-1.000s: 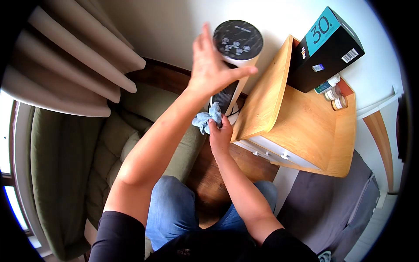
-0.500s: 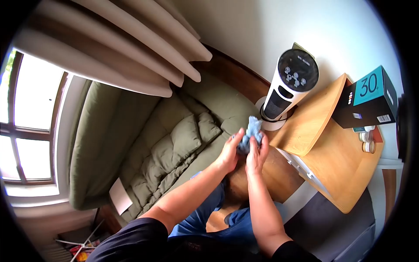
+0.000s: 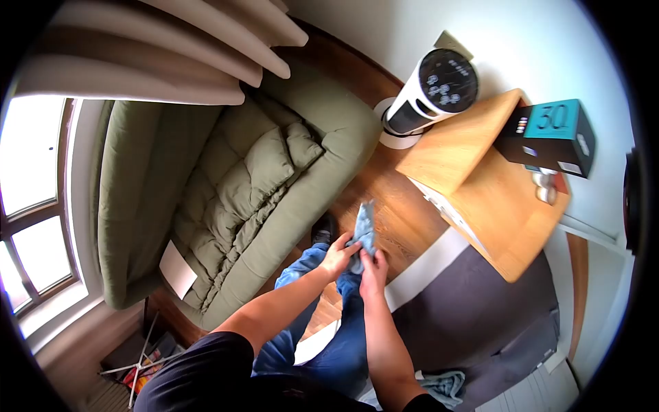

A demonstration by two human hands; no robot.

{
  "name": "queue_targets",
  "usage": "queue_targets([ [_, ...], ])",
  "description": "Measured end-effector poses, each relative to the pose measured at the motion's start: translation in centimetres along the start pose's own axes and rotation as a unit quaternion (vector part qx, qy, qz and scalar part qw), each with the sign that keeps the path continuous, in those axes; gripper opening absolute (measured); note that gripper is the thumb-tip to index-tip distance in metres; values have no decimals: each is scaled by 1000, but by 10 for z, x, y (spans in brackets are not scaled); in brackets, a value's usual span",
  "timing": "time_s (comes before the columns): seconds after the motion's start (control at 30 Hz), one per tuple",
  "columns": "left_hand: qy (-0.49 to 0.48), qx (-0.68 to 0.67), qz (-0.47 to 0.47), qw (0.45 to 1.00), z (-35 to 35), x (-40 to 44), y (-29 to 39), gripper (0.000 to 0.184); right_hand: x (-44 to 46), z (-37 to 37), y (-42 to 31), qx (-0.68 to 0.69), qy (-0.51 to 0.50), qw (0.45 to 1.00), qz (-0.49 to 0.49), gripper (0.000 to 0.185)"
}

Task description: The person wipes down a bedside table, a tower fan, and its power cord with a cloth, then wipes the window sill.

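A light blue cloth (image 3: 365, 228) hangs between both hands in front of the body, its narrow end pointing up. My left hand (image 3: 339, 255) grips its left side with the fingers closed. On the right side, my right hand (image 3: 373, 271) pinches the lower part of the same cloth. The two hands are close together above the wooden floor (image 3: 395, 199). Farther off, a white tower appliance (image 3: 405, 113) with a round black top panel stands on its base beside the wooden cabinet (image 3: 460, 151); neither hand touches it.
A green padded sofa (image 3: 247, 185) fills the left, below a beige curtain (image 3: 171, 58). The cabinet carries a black and teal box (image 3: 549, 134) and small jars (image 3: 546, 189). A dark grey covered surface (image 3: 473, 323) lies lower right, with another bluish cloth (image 3: 445, 386) near its edge.
My left hand has come down from beside the appliance's top to the cloth. Both hands have moved lower with it, and the cloth is now longer and narrower. The view has shifted too.
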State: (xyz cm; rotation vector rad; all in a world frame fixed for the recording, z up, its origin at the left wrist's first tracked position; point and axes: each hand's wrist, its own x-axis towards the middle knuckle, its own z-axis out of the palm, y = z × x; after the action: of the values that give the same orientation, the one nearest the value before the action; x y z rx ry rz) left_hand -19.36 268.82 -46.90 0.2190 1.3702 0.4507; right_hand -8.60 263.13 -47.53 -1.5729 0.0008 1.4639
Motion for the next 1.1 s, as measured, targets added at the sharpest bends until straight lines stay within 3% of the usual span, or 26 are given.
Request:
queue_targets([
  [0.03,-13,-38,-20,999,-9,-17,-6,46,-19,-7,-4,-85,-1,996,4,19],
  [0.1,-14,-78,-61,995,-23,-59,-22,36,-61,-10,-21,-100,4,994,50,15],
  [0.17,-7,-6,-20,1000,-24,-112,-18,32,-101,-16,-45,-74,-45,989,117,29],
  [0.23,-58,19,24,998,-23,-163,-2,29,-139,-17,-58,-82,-37,989,117,46],
  [0.3,-67,135,70,986,-17,-204,12,33,-187,3,-111,-86,-54,986,129,59],
  [0.33,-105,200,151,962,-15,-226,24,35,-192,-2,-111,-71,-95,987,109,64],
  [0.37,-133,267,227,927,-12,-244,36,37,-209,10,-132,-106,-121,985,69,58],
  [0.4,-125,294,232,919,-8,-271,54,43,-228,24,-154,-117,-181,974,75,54],
  [0.43,-79,355,285,887,-7,-288,60,48,-240,35,-172,-130,-237,960,80,49],
  [0.5,-14,367,315,875,-8,-327,76,53,-242,41,-183,-220,-285,930,77,41],
  [0.57,23,310,282,908,-12,-366,85,52,-251,56,-212,-308,-315,890,114,35],
  [0.63,13,117,209,971,-25,-386,75,50,-254,72,-227,-391,-343,850,81,32],
  [0.7,43,38,187,981,-44,-427,81,48,-284,108,-253,-481,-321,814,48,32],
  [0.77,85,14,168,982,-68,-462,81,47,-288,129,-249,-467,-326,822,-4,29],
  [0.9,174,-68,259,948,-118,-473,39,52,-328,175,-228,-375,-407,831,-53,29],
  [0.97,176,-57,229,956,-147,-490,24,55,-367,197,-203,-347,-445,824,-53,27],
  [1.03,176,-80,270,943,-168,-489,0,54,-404,212,-171,-342,-484,805,-22,24],
  [1.1,142,-165,270,938,-188,-503,-15,53,-451,226,-146,-375,-505,776,43,21],
])
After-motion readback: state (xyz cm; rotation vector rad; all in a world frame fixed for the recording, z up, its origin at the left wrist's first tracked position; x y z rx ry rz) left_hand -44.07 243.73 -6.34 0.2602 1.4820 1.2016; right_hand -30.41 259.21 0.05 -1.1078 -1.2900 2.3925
